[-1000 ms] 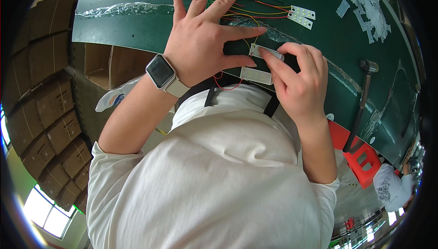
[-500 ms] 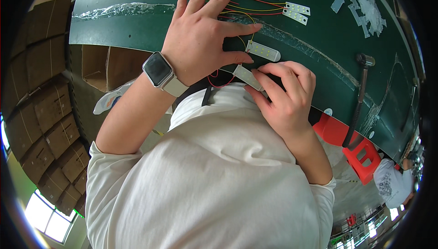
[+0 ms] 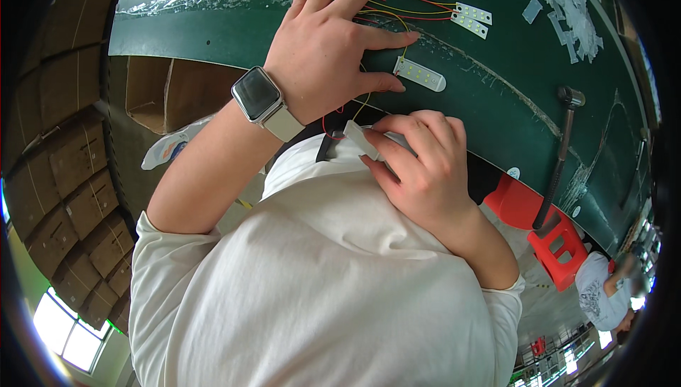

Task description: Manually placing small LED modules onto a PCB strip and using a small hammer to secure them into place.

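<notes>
My left hand, wearing a watch with a pale strap, is spread over red and yellow wires on the green table. Its thumb and index finger reach either side of a yellow wire that runs to a small white LED module with a rounded end. Close to my shirt at the table's near edge, my right hand pinches another white LED module. Its far part is hidden behind the fingers, and a red wire loops beside it.
Two bare LED boards lie farther back. A heap of clear plastic pieces is at the far right, with a black-handled hammer nearer. A red stool, a seated person and stacked cartons flank the table.
My right hand has moved left and closer to my body with the held module, which is now tilted. My left hand stays spread over the wires.
</notes>
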The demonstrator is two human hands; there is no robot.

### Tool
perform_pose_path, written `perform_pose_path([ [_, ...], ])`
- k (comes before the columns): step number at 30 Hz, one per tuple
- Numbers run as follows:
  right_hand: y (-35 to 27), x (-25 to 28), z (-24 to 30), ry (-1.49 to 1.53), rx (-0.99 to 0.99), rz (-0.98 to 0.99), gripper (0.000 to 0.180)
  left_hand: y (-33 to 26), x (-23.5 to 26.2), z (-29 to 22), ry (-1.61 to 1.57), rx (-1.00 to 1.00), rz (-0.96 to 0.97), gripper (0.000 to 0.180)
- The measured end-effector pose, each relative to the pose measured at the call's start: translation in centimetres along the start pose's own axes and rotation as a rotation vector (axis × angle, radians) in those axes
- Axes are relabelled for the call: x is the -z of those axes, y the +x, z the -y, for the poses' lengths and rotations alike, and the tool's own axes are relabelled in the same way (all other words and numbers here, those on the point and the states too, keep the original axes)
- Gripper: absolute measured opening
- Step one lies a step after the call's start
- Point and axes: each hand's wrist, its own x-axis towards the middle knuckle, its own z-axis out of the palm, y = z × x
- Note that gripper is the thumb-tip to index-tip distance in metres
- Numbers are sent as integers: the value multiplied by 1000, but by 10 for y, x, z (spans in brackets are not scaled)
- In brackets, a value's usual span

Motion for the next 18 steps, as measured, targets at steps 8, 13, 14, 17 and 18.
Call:
perform_pose_path([
  [8, 7, 0, 1, 240, 140, 200, 40, -2, -1, 2, -7, 4, -5, 50],
  [13, 7, 20, -13, 104, 91, -18, 34, -1, -3, 4, -26, 17, -9, 51],
  [14, 5, 25, -18, 98, 97, -18, 34, -1, -2, 4, -23, 19, -10, 52],
  [17, -5, 38, -35, -8, -83, -166, 26, -3, -7, 5, 3, 41, -2, 53],
  [18, -10, 46, -37, -32, -136, -197, 25, -5, -9, 6, 22, 52, 7, 53],
])
